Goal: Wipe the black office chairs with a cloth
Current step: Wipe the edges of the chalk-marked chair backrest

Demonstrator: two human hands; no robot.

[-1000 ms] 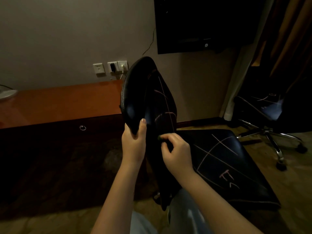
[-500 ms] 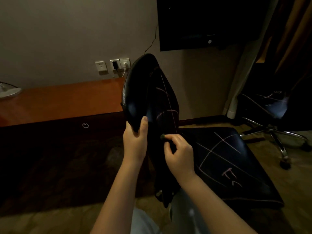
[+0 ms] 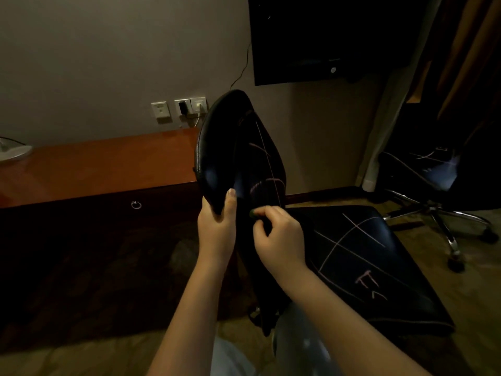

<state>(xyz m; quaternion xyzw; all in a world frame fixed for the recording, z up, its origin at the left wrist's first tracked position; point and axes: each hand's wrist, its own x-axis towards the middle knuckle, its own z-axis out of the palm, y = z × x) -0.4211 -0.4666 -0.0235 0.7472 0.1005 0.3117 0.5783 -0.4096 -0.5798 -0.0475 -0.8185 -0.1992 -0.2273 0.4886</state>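
Head view: the near chair [image 3: 379, 280] carries pale lines on many parts, and the second chair [image 3: 433, 175], to its right, also. I judge most wiping remains. The left hand [image 3: 217, 232] grips the edge of the near chair's backrest [image 3: 214, 169]. The right hand [image 3: 282, 240] pinches something small and dark, probably the cloth [image 3: 252, 213], against the backrest.

Pink-lined black chair [image 3: 257, 164] close by; second chair [image 3: 423, 172] far right
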